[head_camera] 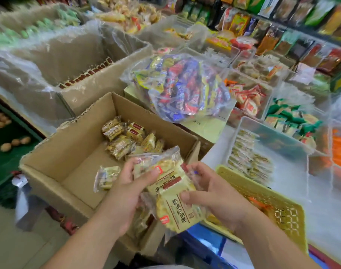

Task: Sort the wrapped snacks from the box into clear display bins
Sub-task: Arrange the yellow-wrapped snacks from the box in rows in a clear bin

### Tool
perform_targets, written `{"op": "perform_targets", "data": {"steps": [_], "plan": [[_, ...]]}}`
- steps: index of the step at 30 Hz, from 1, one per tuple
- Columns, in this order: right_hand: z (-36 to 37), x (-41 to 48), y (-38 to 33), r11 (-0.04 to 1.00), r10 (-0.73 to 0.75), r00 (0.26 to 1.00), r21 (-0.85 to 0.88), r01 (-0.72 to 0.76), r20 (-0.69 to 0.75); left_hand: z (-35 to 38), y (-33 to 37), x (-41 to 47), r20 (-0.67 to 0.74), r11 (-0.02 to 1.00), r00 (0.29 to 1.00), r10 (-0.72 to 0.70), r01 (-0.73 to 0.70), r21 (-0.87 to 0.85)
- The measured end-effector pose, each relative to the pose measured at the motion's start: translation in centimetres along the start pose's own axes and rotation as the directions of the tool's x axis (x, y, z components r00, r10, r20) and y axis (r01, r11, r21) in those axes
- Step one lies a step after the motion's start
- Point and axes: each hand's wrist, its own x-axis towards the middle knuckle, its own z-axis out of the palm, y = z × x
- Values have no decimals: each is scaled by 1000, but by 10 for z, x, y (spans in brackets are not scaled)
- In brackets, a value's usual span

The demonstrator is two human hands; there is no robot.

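An open cardboard box sits low in the middle, with several yellow wrapped snacks piled at its far side and one packet lying alone. Over the box's near right corner I hold a stack of pale yellow snack packets between both hands. My left hand grips the stack from the left, thumb on top. My right hand pinches it from the right. A clear display bin to the right holds a layer of similar packets.
A yellow plastic basket lies under my right forearm. A clear bag of mixed candies rests behind the box. A larger plastic-lined carton stands at the back left. More clear bins of snacks and shelves of packets fill the right side.
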Motion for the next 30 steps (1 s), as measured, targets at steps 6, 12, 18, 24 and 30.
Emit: {"op": "perform_targets", "data": {"steps": [6, 12, 18, 24, 30], "plan": [[-75, -68, 28, 995, -87, 949, -63, 72, -301, 103, -50, -9, -105, 993, 994, 22, -34, -112], [-130, -115, 67, 927, -300, 773, -363, 97, -559, 182, -94, -19, -159, 995, 987, -33, 16, -102], [-159, -134, 80, 757, -466, 813, -632, 163, -349, 229, -107, -20, -143, 997, 989, -36, 26, -70], [-196, -139, 77, 692, -474, 800, -717, 80, -368, 266, -102, -4, -138, 997, 990, 12, -1, 78], [-242, -135, 72, 686, -478, 797, -723, 75, -370, 291, -102, 32, -95, 982, 995, -6, 24, 186]]}}
